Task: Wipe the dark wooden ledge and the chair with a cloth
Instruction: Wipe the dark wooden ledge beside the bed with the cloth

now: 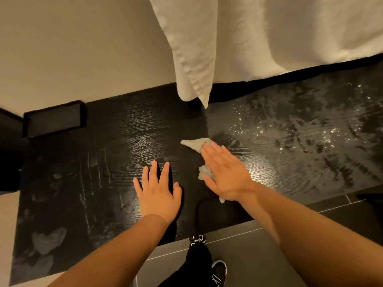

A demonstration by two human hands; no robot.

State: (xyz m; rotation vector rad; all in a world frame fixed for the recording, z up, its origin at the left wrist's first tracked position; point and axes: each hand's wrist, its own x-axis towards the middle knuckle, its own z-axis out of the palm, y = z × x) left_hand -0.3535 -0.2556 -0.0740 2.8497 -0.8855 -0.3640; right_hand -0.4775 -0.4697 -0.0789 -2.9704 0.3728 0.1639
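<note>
The dark wooden ledge (pixel 107 141) runs across the middle of the view, glossy, with wet streaks and droplets on its right part. A small pale grey cloth (pixel 194 144) lies flat on it, mostly covered by my right hand (pixel 224 172), which presses down on the cloth with fingers spread and flat. My left hand (pixel 158 192) rests palm down on the bare wood just left of the cloth, fingers apart, holding nothing. No chair is in view.
A white curtain (pixel 259 38) hangs over the ledge's far edge, its corner almost touching the wood. A beige wall is at the back left. A black rectangular box (pixel 53 119) sits at the ledge's left end. Dark tiled floor (pixel 248 255) and my shoe lie below.
</note>
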